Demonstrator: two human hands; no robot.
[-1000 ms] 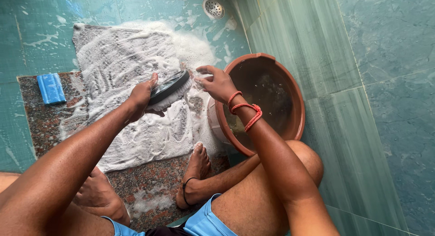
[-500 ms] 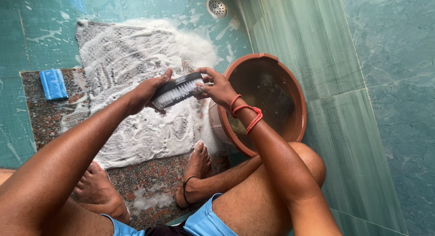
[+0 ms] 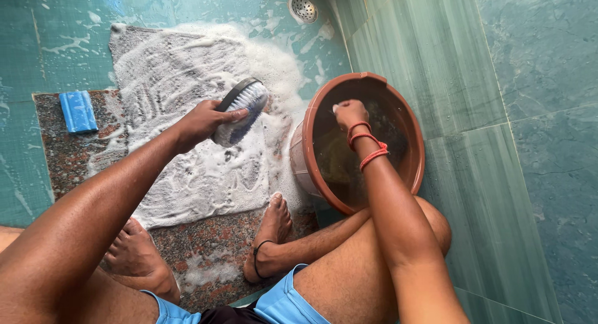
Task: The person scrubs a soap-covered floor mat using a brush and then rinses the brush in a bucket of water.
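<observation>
2 bare hands are at work beside the brown basin (image 3: 408, 122), which stands on the green tiled floor (image 3: 50, 44) against the wall. The left hand (image 3: 200, 122) is to the left of the basin, and its fingers (image 3: 233, 115) are clenched around a scrub brush (image 3: 240, 111). The brush is tilted up, so its white bristles face the camera, wet and with foam on them; its back is dark. It is held above the soapy cloth (image 3: 187, 100), which lies flat to the left of the basin, grey and covered with white lather in streaks. The right hand (image 3: 350, 114) is inside the basin, near its far rim, with red thread bands on the wrist. Its fingers are curled loosely and grasp nothing that I can see; the fingertips are hard to make out against the dark water. A blue soap bar (image 3: 78, 111) lies well apart from the basin, on a speckled stone slab (image 3: 62, 156). The basin's contents are unclear.
</observation>
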